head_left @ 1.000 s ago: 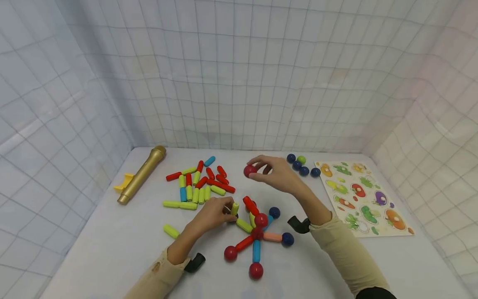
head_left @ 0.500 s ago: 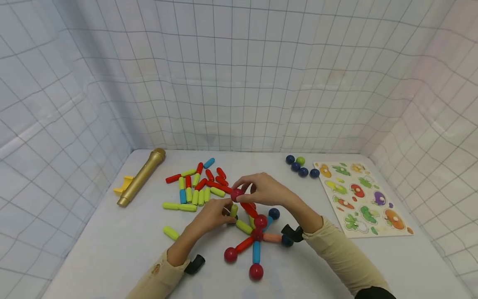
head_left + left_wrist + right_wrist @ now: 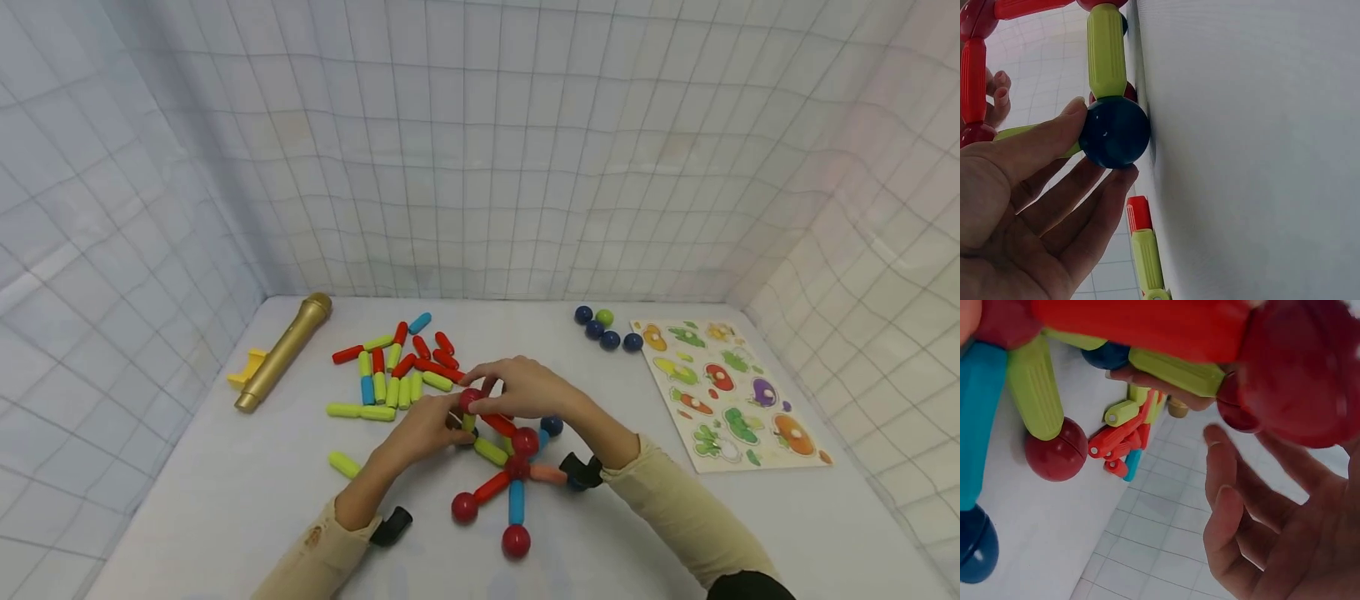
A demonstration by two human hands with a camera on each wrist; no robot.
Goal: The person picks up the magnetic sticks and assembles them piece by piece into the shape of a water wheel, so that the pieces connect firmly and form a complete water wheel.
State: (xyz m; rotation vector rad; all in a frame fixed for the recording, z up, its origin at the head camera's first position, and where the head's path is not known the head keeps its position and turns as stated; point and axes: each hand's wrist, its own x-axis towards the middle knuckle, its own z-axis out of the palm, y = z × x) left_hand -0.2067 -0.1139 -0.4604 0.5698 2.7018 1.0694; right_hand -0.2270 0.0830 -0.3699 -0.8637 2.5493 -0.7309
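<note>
fingers of the right hand pinch a red ball, now lowered from mid-air a second ago onto the top of the rod-and-ball model, close to the left hand. left wrist view: thumb and fingers curl round a dark blue ball against the table. right wrist view: the red ball meets a red rod.

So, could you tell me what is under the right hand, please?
The right hand pinches a red ball atop a red rod. The left hand holds a dark blue ball there. Further joints beneath are covered.
</note>
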